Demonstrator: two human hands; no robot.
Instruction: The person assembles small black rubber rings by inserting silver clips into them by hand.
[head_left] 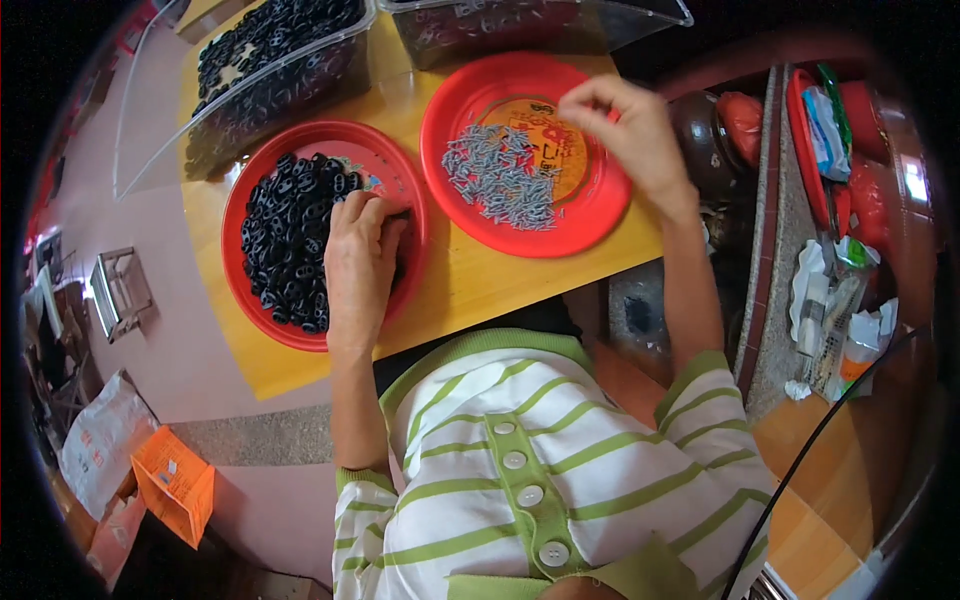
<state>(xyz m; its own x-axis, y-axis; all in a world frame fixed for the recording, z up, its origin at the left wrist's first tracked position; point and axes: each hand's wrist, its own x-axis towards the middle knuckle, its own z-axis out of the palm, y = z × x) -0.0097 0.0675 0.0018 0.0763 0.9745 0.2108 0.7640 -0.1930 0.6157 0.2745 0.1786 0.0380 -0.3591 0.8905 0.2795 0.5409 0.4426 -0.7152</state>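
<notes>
My left hand [358, 262] is closed at the right side of a red round tray [243, 310]. A dark bit shows by its fingertips, but the fingers mostly hide what they grip. Small black oval plastic pieces with holes [288, 240] are heaped in that tray. Over the far right rim of a second red tray [468, 225], my right hand [630, 135] is raised with thumb and fingers pinched together. Anything in that pinch is too small to make out. Many small grey screw-like pins [510, 185] lie on the left part of the second tray.
Both trays stand on a yellow wooden table [440, 300]. Behind them are a clear plastic bin [290, 80] of black pieces and another clear bin [500, 35]. A stone ledge [775, 330] with packets runs along the right. A metal stool [120, 290] stands left.
</notes>
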